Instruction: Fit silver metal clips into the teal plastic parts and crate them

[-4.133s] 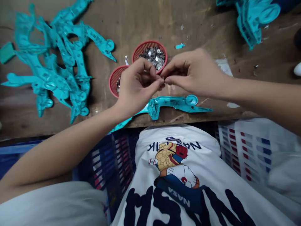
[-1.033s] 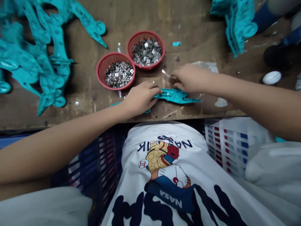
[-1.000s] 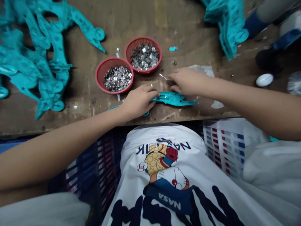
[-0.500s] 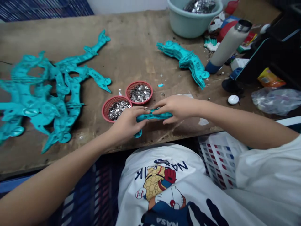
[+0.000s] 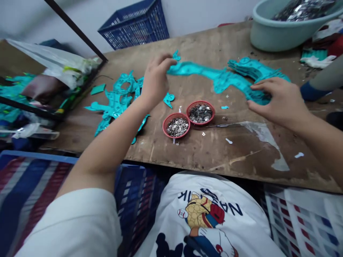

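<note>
A long, curved teal plastic part (image 5: 199, 69) stretches between my two hands above the table, somewhat smeared by motion. My left hand (image 5: 158, 78) is closed at its left end, the fingertips bent over it. Around the right end, my right hand (image 5: 281, 98) has its thumb below and fingers above. Behind that end lies a stack of similar teal parts (image 5: 249, 66). Nearer to me stand two red mesh baskets, the left basket (image 5: 164, 130) and the right basket (image 5: 213, 116), both filled with small metal clips. Beside them rests a thin metal tool (image 5: 218, 126).
A pile of teal parts (image 5: 120, 103) lies on the left, partly behind my left arm. A pale green basin (image 5: 276, 35) holds shiny metal pieces at the back right. Beyond the table stands a blue crate (image 5: 134, 30). Clear plastic film (image 5: 264, 134) lies on the right.
My hands have moved from close together by the red baskets to wide apart and farther back, with the long teal part now between them. The view has shifted left.
</note>
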A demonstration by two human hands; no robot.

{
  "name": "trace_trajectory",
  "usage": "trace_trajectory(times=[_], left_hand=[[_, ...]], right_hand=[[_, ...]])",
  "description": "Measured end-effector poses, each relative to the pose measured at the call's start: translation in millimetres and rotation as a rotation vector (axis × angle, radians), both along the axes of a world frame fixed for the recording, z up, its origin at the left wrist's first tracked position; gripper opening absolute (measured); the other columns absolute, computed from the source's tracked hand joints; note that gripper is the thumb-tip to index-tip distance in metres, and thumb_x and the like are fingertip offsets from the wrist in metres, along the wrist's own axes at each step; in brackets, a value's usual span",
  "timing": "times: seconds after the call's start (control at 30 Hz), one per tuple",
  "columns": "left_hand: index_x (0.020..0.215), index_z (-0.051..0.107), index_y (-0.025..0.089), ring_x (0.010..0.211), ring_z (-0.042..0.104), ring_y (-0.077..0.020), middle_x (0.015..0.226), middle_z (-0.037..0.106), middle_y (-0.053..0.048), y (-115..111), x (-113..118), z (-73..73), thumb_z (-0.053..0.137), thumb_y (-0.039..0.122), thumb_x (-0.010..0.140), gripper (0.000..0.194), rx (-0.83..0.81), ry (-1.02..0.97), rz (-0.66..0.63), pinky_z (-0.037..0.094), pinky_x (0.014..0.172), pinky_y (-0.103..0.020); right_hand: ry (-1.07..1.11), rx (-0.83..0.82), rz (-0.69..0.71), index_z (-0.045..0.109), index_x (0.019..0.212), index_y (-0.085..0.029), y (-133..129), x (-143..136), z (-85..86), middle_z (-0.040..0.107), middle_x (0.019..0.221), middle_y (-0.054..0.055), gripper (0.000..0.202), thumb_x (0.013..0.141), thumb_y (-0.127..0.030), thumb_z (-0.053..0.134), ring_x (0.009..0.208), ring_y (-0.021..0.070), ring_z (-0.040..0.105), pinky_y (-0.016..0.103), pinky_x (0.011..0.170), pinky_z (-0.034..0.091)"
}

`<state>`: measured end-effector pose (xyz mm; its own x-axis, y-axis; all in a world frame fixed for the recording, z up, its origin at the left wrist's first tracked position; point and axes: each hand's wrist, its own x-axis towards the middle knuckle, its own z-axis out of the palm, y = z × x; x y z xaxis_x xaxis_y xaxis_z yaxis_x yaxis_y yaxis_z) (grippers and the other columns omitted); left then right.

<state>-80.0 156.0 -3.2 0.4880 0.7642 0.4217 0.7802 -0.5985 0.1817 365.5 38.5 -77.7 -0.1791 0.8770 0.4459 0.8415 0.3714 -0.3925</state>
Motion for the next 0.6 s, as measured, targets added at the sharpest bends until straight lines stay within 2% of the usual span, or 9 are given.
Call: trace_trajectory(times=[0.07, 0.13, 0.17, 0.23, 0.3, 0.4, 0.47, 0.53, 0.6], left_hand=[[0.183, 0.067, 0.020, 0.190, 0.043, -0.0310, 0.199, 0.061, -0.013, 34, -28, -11.0, 0.051, -0.004, 0.110, 0.079, -0.154, 0.207, 0.211, 0.038, 0.158, -0.071], [0.187, 0.065, 0.019, 0.197, 0.034, -0.0408, 0.211, 0.042, -0.018, 49, -50, -32.2, 0.049, 0.000, 0.114, 0.077, -0.295, 0.384, 0.258, 0.035, 0.156, -0.080], [0.186, 0.066, 0.019, 0.198, 0.032, -0.0428, 0.212, 0.039, -0.019, 52, -58, -43.8, 0.048, 0.002, 0.116, 0.074, -0.334, 0.446, 0.264, 0.034, 0.155, -0.082], [0.179, 0.070, 0.020, 0.197, 0.035, -0.0402, 0.209, 0.045, -0.019, 55, -66, -63.1, 0.047, 0.005, 0.119, 0.066, -0.364, 0.526, 0.270, 0.034, 0.153, -0.080], [0.170, 0.073, 0.018, 0.194, 0.040, -0.0363, 0.202, 0.055, -0.022, 62, -67, -72.5, 0.043, 0.006, 0.121, 0.059, -0.362, 0.574, 0.268, 0.037, 0.151, -0.074], [0.162, 0.075, 0.013, 0.184, 0.048, -0.0358, 0.191, 0.063, -0.026, 81, -66, -67.9, 0.044, 0.004, 0.122, 0.051, -0.328, 0.595, 0.247, 0.041, 0.148, -0.067], [0.164, 0.071, 0.011, 0.173, 0.052, -0.0297, 0.186, 0.067, -0.019, 95, -69, -57.3, 0.058, 0.006, 0.123, 0.044, -0.305, 0.649, 0.215, 0.043, 0.146, -0.054], [0.167, 0.062, 0.006, 0.163, 0.050, -0.0212, 0.186, 0.064, -0.012, 104, -73, -44.0, 0.073, 0.009, 0.123, 0.046, -0.287, 0.697, 0.175, 0.039, 0.148, -0.044], [0.169, 0.051, -0.003, 0.160, 0.042, -0.0177, 0.192, 0.056, -0.014, 107, -75, -29.8, 0.077, 0.013, 0.125, 0.054, -0.248, 0.678, 0.156, 0.032, 0.154, -0.045]], right_hand=[[-0.035, -0.151, -0.239, 0.089, 0.150, -0.011, 17, 9, -14.2, 0.086, 0.149, 0.030, 0.053, 0.097, -0.019, 0.092, 0.156, 0.0492, 0.078, 0.063, 0.137, 0.062], [-0.032, -0.311, -0.350, 0.086, 0.155, -0.008, 29, 10, -33.9, 0.084, 0.150, 0.032, 0.060, 0.095, -0.017, 0.088, 0.158, 0.0502, 0.076, 0.060, 0.137, 0.062], [-0.017, -0.369, -0.377, 0.084, 0.157, -0.008, 32, 8, -44.2, 0.084, 0.151, 0.032, 0.062, 0.096, -0.018, 0.087, 0.158, 0.0501, 0.076, 0.060, 0.137, 0.062], [0.007, -0.448, -0.423, 0.082, 0.160, -0.007, 33, 2, -63.1, 0.082, 0.152, 0.034, 0.064, 0.098, -0.022, 0.086, 0.157, 0.0517, 0.076, 0.061, 0.135, 0.063], [-0.004, -0.484, -0.459, 0.080, 0.162, -0.003, 32, -4, -76.7, 0.079, 0.151, 0.038, 0.068, 0.099, -0.028, 0.089, 0.156, 0.0564, 0.075, 0.066, 0.132, 0.064], [-0.042, -0.413, -0.430, 0.075, 0.168, -0.003, 32, -6, -85.7, 0.073, 0.159, 0.040, 0.080, 0.100, -0.040, 0.094, 0.158, 0.0620, 0.071, 0.076, 0.132, 0.061], [-0.050, -0.326, -0.349, 0.074, 0.170, -0.007, 35, -1, -85.9, 0.071, 0.164, 0.036, 0.080, 0.103, -0.048, 0.092, 0.162, 0.0615, 0.068, 0.081, 0.134, 0.058], [-0.032, -0.263, -0.277, 0.076, 0.167, -0.012, 37, 5, -82.3, 0.073, 0.163, 0.032, 0.073, 0.106, -0.051, 0.087, 0.163, 0.0585, 0.067, 0.081, 0.138, 0.057], [0.020, -0.210, -0.232, 0.079, 0.160, -0.016, 38, 8, -73.1, 0.075, 0.162, 0.029, 0.063, 0.108, -0.050, 0.086, 0.163, 0.0547, 0.069, 0.078, 0.143, 0.055]])
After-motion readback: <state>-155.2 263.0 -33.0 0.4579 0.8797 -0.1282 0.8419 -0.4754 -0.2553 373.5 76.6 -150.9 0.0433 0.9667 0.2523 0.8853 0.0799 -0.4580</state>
